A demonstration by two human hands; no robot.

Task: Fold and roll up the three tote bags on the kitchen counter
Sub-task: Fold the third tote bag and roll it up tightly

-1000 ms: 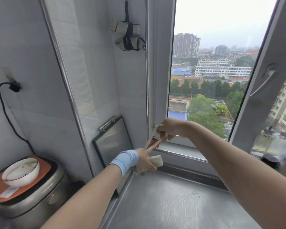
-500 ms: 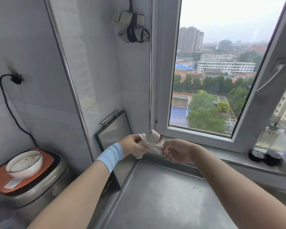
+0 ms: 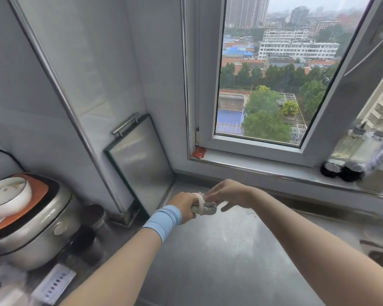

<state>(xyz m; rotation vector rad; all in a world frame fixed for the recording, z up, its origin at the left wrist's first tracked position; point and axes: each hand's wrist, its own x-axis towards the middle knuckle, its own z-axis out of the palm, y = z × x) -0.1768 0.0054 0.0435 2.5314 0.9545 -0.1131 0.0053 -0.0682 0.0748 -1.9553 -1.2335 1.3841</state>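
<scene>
Gripping a small, tightly rolled bundle of beige cloth tote bag [image 3: 203,208], the left hand [image 3: 184,206] is closed in a fist around it, held just above the far left part of the textured stainless steel kitchen counter [image 3: 210,259]. A pale strap of the same cloth loops over the top of the bundle and across the left hand's knuckles. A light blue wristband [image 3: 163,221] wraps the left wrist. The right hand [image 3: 227,193] sits just beside the bundle on its right, fingers spread and loosely curled; they are blurred, and whether they touch the strap or the roll cannot be told. Both bare forearms reach in from the bottom edge. Behind the hands, a flat rectangular steel board with a bar handle [image 3: 139,160] leans upright against the white tiled wall in the corner. To the left stands a silver rice cooker with an orange lid [image 3: 34,221], and a white ceramic bowl [image 3: 7,198] rests on top of that lid. A white-framed window [image 3: 261,149] is open above the counter, with trees and buildings beyond. On the sill at the far right stand clear glass bottles [image 3: 358,155], blurred.
</scene>
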